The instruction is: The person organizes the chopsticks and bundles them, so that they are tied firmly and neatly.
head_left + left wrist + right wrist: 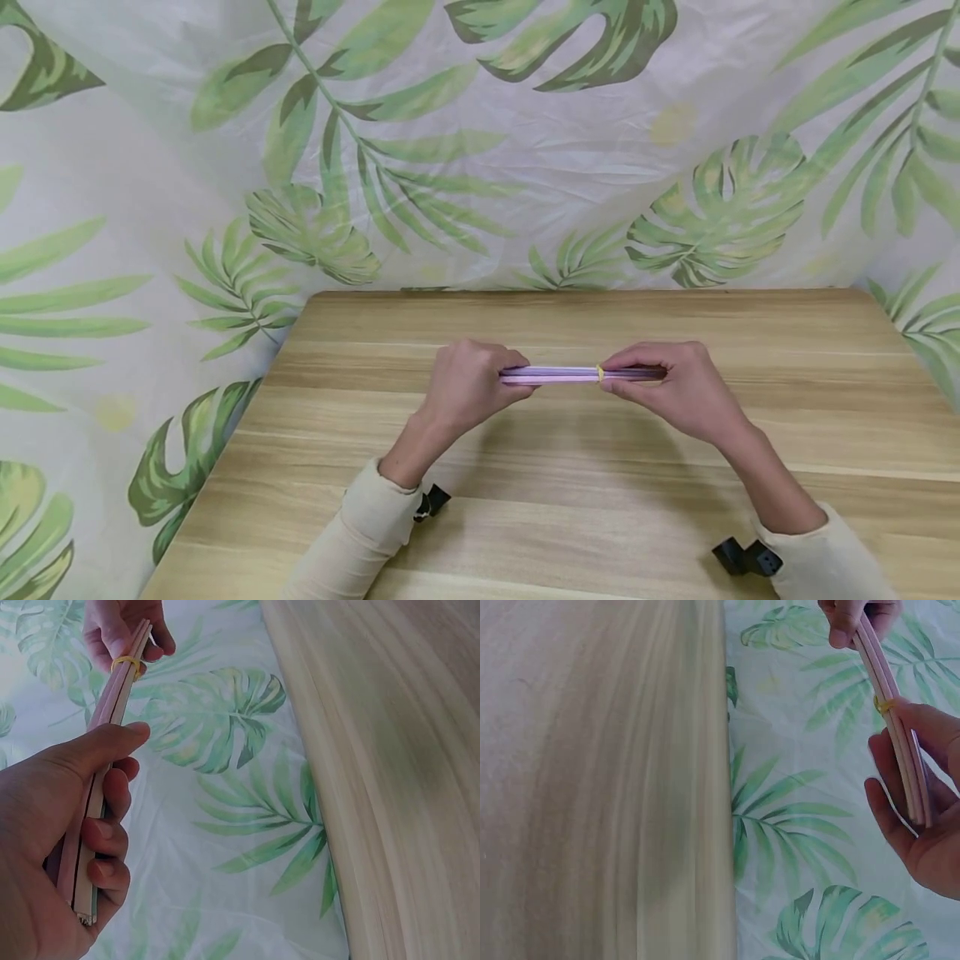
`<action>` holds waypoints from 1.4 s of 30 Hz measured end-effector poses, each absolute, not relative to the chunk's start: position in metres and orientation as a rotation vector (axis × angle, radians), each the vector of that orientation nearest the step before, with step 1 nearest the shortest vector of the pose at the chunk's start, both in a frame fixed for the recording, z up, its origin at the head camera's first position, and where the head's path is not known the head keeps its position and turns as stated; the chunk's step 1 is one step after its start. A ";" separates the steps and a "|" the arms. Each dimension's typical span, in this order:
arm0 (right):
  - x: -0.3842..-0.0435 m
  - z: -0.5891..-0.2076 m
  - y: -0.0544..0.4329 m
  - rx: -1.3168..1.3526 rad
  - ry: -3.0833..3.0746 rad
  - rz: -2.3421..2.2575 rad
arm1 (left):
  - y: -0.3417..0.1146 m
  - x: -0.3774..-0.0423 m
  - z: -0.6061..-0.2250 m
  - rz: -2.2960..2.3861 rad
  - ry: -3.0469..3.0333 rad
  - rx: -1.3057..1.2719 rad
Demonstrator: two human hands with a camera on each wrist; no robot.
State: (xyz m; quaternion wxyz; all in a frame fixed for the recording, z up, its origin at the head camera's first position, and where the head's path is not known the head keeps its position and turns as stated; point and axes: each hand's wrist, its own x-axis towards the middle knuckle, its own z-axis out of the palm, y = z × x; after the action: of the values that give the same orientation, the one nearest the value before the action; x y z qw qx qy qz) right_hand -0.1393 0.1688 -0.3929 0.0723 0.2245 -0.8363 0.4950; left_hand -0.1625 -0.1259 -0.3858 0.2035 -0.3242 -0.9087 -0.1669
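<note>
A bundle of thin, flat-sided sticks (pixel 551 376), pinkish purple with paler strips, is held level above the table in the head view. My left hand (pixel 465 379) grips one end, its fingers curled round the sticks and the thumb (pixel 112 746) lying along them. A yellow rubber band (pixel 600 373) circles the bundle toward its other end. Right beside that band, my right hand (pixel 686 392) pinches the sticks between thumb and fingers. In the right wrist view the bundle's far end (pixel 919 814) reaches toward the right palm, with the lower fingers spread loosely around it.
The wood-grain table (pixel 570 517) spreads beneath both hands. Behind it and at the sides hangs a pale cloth (pixel 555 183) printed with green leaves. Small black devices (pixel 746 557) sit at both cream sleeve cuffs.
</note>
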 end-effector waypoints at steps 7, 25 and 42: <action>-0.138 -0.399 0.158 0.741 -2.429 1.484 | -0.120 -0.158 -0.387 -0.447 -2.518 -0.898; -0.132 -0.395 0.158 0.738 -2.609 1.236 | -0.115 -0.157 -0.389 -0.429 -2.588 -0.883; -0.129 -0.404 0.140 0.823 -2.556 1.165 | -0.109 -0.155 -0.395 -0.448 -2.601 -0.905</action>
State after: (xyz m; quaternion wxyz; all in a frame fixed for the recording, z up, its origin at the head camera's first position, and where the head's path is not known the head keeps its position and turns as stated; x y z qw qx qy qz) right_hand -0.1291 0.1400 -0.4038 0.1069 0.2797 -0.8683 0.3956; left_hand -0.1547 -0.1087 -0.3954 0.1746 -0.3193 -0.9179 -0.1581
